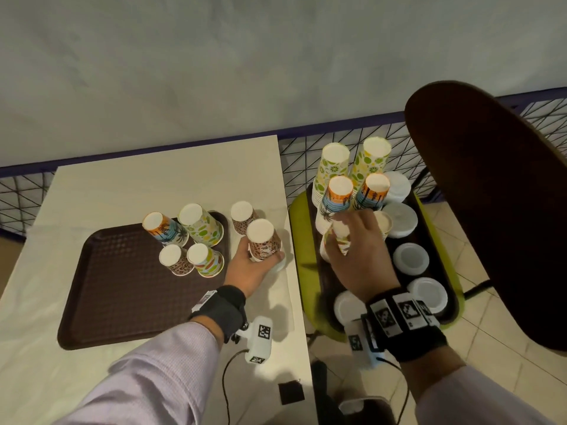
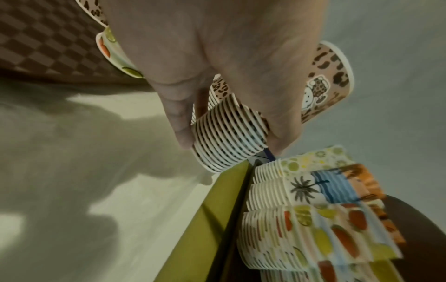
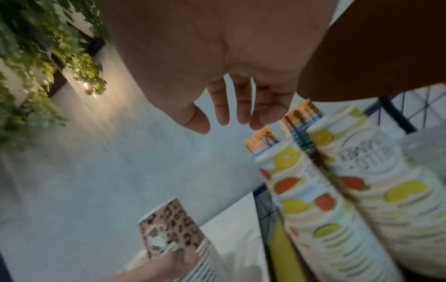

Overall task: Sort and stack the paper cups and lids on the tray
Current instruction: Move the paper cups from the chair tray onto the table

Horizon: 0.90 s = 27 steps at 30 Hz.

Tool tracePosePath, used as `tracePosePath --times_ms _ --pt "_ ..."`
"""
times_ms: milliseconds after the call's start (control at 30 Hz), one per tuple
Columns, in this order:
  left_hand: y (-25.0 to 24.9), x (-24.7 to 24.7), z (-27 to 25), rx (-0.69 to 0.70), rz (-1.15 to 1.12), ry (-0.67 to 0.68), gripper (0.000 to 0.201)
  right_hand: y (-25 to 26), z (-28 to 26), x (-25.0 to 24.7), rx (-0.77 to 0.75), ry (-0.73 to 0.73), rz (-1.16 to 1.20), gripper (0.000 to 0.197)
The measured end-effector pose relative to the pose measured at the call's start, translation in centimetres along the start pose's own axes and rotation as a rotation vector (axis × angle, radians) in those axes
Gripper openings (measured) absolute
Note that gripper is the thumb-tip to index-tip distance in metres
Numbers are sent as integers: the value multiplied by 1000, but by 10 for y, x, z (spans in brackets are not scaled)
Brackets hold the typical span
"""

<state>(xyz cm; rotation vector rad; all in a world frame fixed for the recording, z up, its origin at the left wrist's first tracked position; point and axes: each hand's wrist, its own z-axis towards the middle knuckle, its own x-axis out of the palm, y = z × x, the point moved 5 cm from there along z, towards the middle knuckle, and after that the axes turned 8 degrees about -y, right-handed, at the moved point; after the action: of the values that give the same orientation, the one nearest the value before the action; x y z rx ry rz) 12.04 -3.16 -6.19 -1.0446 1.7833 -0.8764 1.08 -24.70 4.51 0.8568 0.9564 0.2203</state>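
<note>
My left hand (image 1: pixel 264 256) grips a stack of upside-down leopard-print cups (image 1: pixel 260 240) on the white table, just right of the brown tray (image 1: pixel 122 286). The left wrist view shows my left hand (image 2: pixel 229 141) with thumb and fingers around the stack's many rims (image 2: pixel 229 133). Several upturned cups stand on the tray: a palm-sunset cup (image 1: pixel 165 230), a lime cup (image 1: pixel 201 223), a leopard cup (image 1: pixel 175 259), a fruit cup (image 1: pixel 205 259). My right hand (image 1: pixel 346 228) hovers over a fruit-print stack (image 1: pixel 342 240) on the second tray; in the right wrist view my right hand (image 3: pixel 229 122) has straight fingers and holds nothing.
The second dark tray (image 1: pixel 451 271) lies on a green chair (image 1: pixel 300 240) with tall cup stacks (image 1: pixel 336 167) and white lids (image 1: pixel 411 259). Another leopard stack (image 1: pixel 244 216) stands on the table. A dark brown round panel (image 1: pixel 491 210) rises at the right; a wire fence (image 1: pixel 306 161) runs behind.
</note>
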Motion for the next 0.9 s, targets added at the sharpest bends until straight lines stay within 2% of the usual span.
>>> tracePosePath --times_ms 67,133,233,300,400,567,700,833,900 --pt "4 2 9 5 23 -29 69 -11 6 -7 -33 -1 -121 40" --pt "5 2 13 18 62 -54 70 -24 8 -3 -63 81 -225 49" --pt "10 3 19 34 119 -65 75 -36 6 9 -82 214 -294 58" --pt "13 4 21 30 149 -68 76 -37 3 14 -81 251 -301 56" --pt "16 6 23 29 189 -77 76 -34 0 19 -104 244 -307 53" --pt "22 6 26 -10 255 -96 82 -37 4 28 -111 257 -337 64" --pt "20 3 19 -52 267 -87 103 -42 3 24 -120 263 -360 54" --pt "28 -4 -7 -148 415 -159 97 -45 -7 14 -93 280 -364 52" --pt "30 3 -32 -111 538 -139 96 -48 -15 10 -77 285 -357 49"
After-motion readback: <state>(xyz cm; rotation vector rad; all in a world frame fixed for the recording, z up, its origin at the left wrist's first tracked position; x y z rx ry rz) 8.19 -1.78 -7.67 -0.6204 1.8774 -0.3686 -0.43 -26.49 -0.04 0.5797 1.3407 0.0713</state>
